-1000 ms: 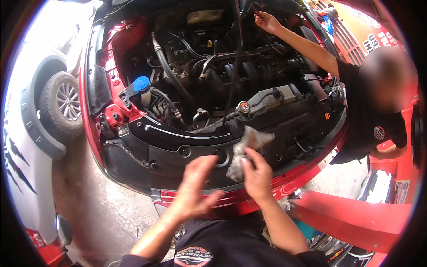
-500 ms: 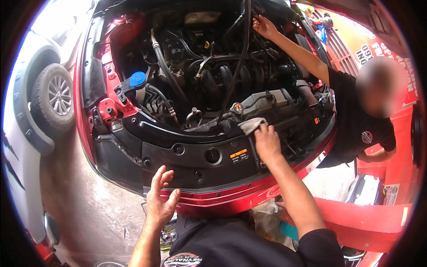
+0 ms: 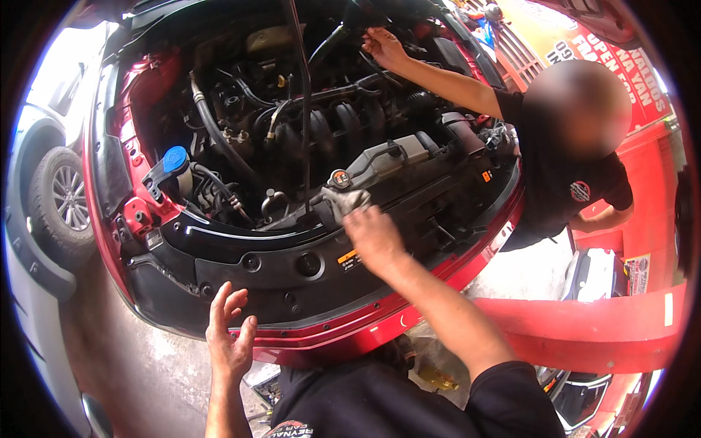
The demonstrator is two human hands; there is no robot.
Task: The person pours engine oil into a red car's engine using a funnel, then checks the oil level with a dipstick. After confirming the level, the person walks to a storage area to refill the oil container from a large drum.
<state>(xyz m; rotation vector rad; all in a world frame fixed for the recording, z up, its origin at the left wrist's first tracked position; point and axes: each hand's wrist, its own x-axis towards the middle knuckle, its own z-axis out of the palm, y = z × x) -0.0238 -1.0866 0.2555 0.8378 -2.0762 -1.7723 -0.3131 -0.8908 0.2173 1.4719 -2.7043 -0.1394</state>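
Under the raised hood of a red car lies the engine bay, with a black radiator cover (image 3: pixel 241 299) along its front edge. My right hand (image 3: pixel 374 239) grips a grey cloth (image 3: pixel 345 203) against the rear edge of that cover. The cloth sits just below the round radiator cap (image 3: pixel 339 178). My left hand (image 3: pixel 231 337) hovers over the red front bumper (image 3: pixel 321 337), fingers apart and holding nothing. The hood prop rod (image 3: pixel 305 109) rises from beside the cloth. A blue-capped filler neck (image 3: pixel 175 159) stands at the left of the bay.
At the right, a co-worker in a black shirt (image 3: pixel 566 157) reaches one hand (image 3: pixel 385 50) into the far side of the bay. Behind my right arm lies a loose red bumper (image 3: pixel 584 328). A grey vehicle with a wheel (image 3: pixel 64 196) stands at the left.
The view has shifted, so the car sits further left in it. My right hand keeps the cloth by the radiator cap. My left hand stays raised and open.
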